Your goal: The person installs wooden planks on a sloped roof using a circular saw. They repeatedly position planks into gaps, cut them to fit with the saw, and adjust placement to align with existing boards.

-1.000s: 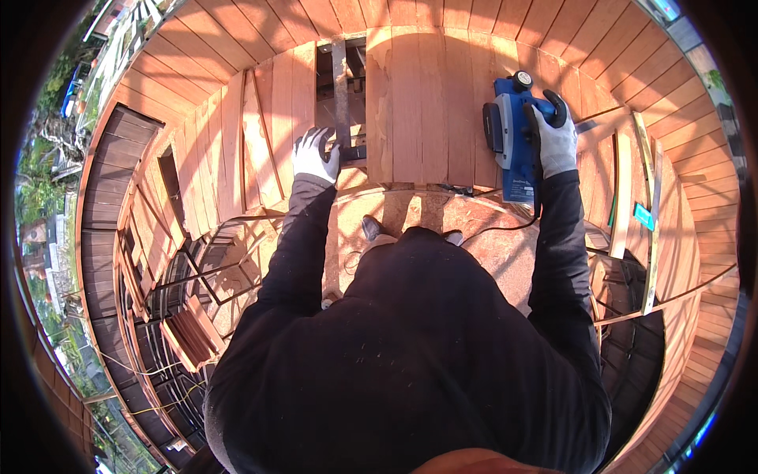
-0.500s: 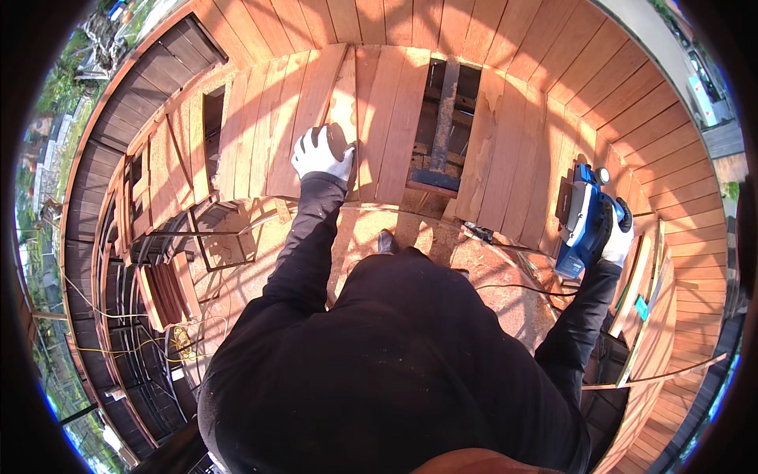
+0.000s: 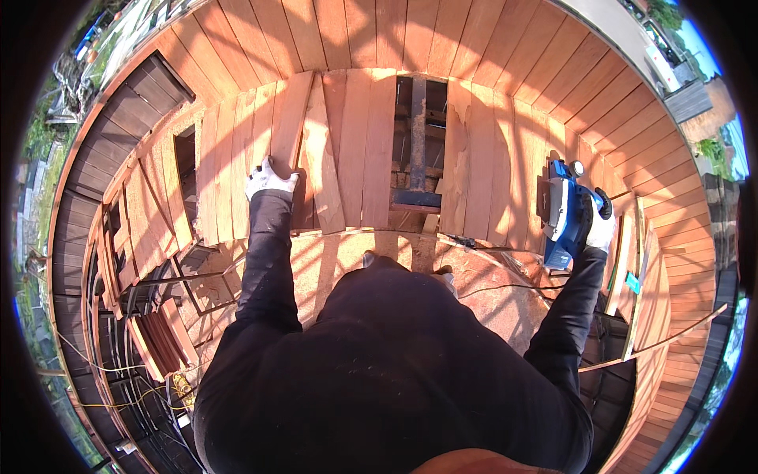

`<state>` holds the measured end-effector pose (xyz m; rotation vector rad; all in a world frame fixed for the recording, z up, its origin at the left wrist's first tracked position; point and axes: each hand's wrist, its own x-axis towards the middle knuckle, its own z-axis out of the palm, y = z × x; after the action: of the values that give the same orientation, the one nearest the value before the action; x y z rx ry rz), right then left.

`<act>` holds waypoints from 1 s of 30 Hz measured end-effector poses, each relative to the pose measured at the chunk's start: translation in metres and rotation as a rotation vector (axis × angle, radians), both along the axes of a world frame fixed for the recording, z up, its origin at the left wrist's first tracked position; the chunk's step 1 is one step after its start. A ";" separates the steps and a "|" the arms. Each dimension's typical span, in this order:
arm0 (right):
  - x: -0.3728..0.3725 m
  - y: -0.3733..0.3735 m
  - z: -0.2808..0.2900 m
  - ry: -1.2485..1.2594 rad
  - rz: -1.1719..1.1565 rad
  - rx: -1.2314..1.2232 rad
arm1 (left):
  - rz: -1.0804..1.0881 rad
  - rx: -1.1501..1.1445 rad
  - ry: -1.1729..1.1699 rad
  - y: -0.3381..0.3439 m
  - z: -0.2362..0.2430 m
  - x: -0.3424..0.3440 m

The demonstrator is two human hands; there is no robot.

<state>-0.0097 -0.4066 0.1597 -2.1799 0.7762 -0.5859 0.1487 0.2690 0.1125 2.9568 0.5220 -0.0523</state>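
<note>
My left hand [image 3: 271,180], in a white glove, spans the near end of a reddish wooden plank [image 3: 289,118], fingers to one side and thumb toward the other. Just right of it, a narrower plank [image 3: 320,158] lies slanted across the row of boards. My right hand [image 3: 602,227], also gloved, is wrapped round the rear handle of a blue electric planer [image 3: 562,225]. The planer rests at the right end of the boards, its pale round knob [image 3: 576,168] facing away from me. Its underside is hidden.
Between the boards, a gap shows a dark metal beam [image 3: 418,130]. A raised curved wooden surface [image 3: 442,35] runs around the far side and right. Stacked boards [image 3: 162,340] and a yellow cord [image 3: 183,391] lie at left. A black cable [image 3: 505,286] crosses the dusty floor.
My left hand has moved left, and the near end of its plank has shifted left too. The narrower plank now shows slanted beside it. My right hand keeps its hold on the planer.
</note>
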 end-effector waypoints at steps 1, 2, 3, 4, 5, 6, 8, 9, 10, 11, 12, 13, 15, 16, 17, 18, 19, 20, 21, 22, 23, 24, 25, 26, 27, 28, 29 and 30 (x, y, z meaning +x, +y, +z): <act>0.000 -0.001 -0.001 0.024 -0.009 -0.025 | 0.031 -0.019 -0.011 0.002 -0.002 -0.003; 0.000 -0.002 -0.001 0.020 -0.014 -0.012 | 0.019 -0.009 -0.025 0.004 -0.005 -0.002; 0.001 -0.003 -0.003 0.015 -0.019 0.002 | 0.008 0.001 -0.039 0.005 -0.007 -0.001; 0.001 0.002 0.001 0.017 -0.022 0.015 | 0.013 0.011 -0.032 0.005 -0.007 -0.002; 0.001 0.006 0.005 0.036 -0.028 -0.033 | 0.017 0.022 -0.025 0.004 -0.007 -0.004; 0.001 0.012 0.008 0.056 -0.035 -0.080 | 0.021 0.032 -0.017 0.003 -0.007 -0.005; -0.002 0.025 0.018 -0.012 -0.039 -0.096 | 0.011 0.054 -0.102 -0.001 -0.008 -0.004; -0.002 0.034 0.024 0.039 -0.078 -0.293 | 0.009 0.066 -0.144 -0.002 -0.011 -0.002; 0.000 0.045 0.033 0.085 -0.115 -0.488 | -0.015 0.049 -0.145 0.004 -0.016 0.003; 0.002 0.056 0.039 0.135 -0.149 -0.687 | -0.025 0.060 -0.150 0.011 -0.022 0.008; 0.005 0.068 0.041 0.032 -0.146 -0.961 | -0.034 0.070 -0.155 0.017 -0.028 0.013; 0.009 0.086 0.049 -0.062 -0.109 -1.005 | -0.045 0.077 -0.157 0.019 -0.031 0.018; 0.025 0.130 0.059 -0.147 -0.025 -0.939 | -0.048 0.042 -0.086 0.012 -0.029 0.024; 0.039 0.154 0.057 -0.153 0.071 -0.869 | -0.039 0.044 -0.093 0.015 -0.043 0.025; 0.053 0.176 0.052 -0.156 0.164 -0.797 | -0.035 0.049 -0.098 0.017 -0.051 0.027; 0.067 0.191 0.036 -0.138 0.277 -0.694 | -0.037 0.036 -0.032 0.011 -0.042 0.027; 0.084 0.204 0.016 -0.123 0.386 -0.591 | -0.046 0.027 -0.044 0.004 -0.035 0.025; 0.102 0.219 0.003 -0.085 0.490 -0.484 | -0.049 0.007 -0.034 0.001 -0.028 0.024; 0.121 0.234 -0.009 -0.049 0.598 -0.370 | -0.047 -0.008 -0.025 -0.001 -0.024 0.023; 0.137 0.251 -0.015 0.036 0.649 -0.339 | -0.052 -0.016 -0.066 0.000 -0.027 0.022; 0.157 0.266 -0.020 0.115 0.700 -0.308 | -0.044 -0.018 -0.071 -0.001 -0.026 0.021; 0.179 0.274 -0.030 0.148 0.707 -0.306 | -0.041 -0.020 -0.078 -0.004 -0.024 0.022; 0.201 0.283 -0.037 0.180 0.718 -0.296 | -0.035 -0.014 -0.083 -0.005 -0.021 0.020; 0.223 0.294 -0.030 0.236 0.749 -0.267 | -0.036 -0.024 -0.068 -0.005 -0.014 0.018; 0.250 0.301 -0.035 0.285 0.716 -0.327 | -0.039 -0.022 -0.082 -0.002 -0.016 0.017; 0.276 0.304 -0.046 0.341 0.670 -0.385 | -0.051 -0.029 -0.095 -0.003 -0.017 0.018; 0.301 0.308 -0.057 0.395 0.626 -0.443 | -0.060 -0.036 -0.109 -0.004 -0.017 0.019; 0.322 0.313 -0.067 0.424 0.577 -0.449 | -0.067 -0.029 -0.138 -0.003 -0.021 0.020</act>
<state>0.3128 -0.0933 0.0930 -2.8287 0.1832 0.0111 0.1684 0.2664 0.0917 2.9218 0.4007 0.1352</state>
